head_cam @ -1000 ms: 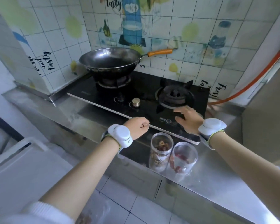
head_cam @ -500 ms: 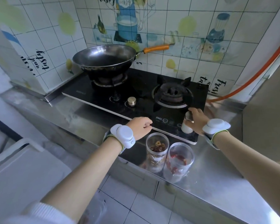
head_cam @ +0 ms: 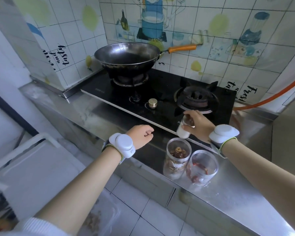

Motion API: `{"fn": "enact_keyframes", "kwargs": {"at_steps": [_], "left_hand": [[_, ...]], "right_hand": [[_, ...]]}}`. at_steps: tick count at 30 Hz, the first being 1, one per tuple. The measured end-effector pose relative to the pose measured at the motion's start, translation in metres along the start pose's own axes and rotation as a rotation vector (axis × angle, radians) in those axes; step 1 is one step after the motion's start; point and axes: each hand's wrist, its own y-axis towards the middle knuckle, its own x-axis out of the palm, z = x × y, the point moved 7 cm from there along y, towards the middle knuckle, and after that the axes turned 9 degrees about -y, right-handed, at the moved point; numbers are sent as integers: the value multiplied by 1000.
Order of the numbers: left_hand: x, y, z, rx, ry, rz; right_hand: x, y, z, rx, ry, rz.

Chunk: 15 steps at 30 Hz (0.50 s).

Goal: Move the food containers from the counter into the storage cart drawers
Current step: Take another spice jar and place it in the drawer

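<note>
Since half second ago: right hand [head_cam: 201, 125] has raised small jar [head_cam: 184, 131] over stove [head_cam: 160, 92] front edge; jar now tilted, white end down. Thumb and fingers wrapped round its clear body. Left hand [head_cam: 140, 135] unchanged: curled fist, holding nothing, over steel counter [head_cam: 245, 193] front edge. Brown-filled jar [head_cam: 177, 157] and chilli jar [head_cam: 203, 167], clear, round, side by side at counter front edge.

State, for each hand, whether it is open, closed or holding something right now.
Left hand: closed in a fist, holding nothing.
Right hand: holding a small clear jar.
</note>
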Motion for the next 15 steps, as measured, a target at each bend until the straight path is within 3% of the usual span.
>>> {"fn": "enact_keyframes", "kwargs": {"at_steps": [15], "left_hand": [[-42, -93, -147, -283, -157, 150]], "right_hand": [[112, 5, -176, -333, 86, -256]]}}
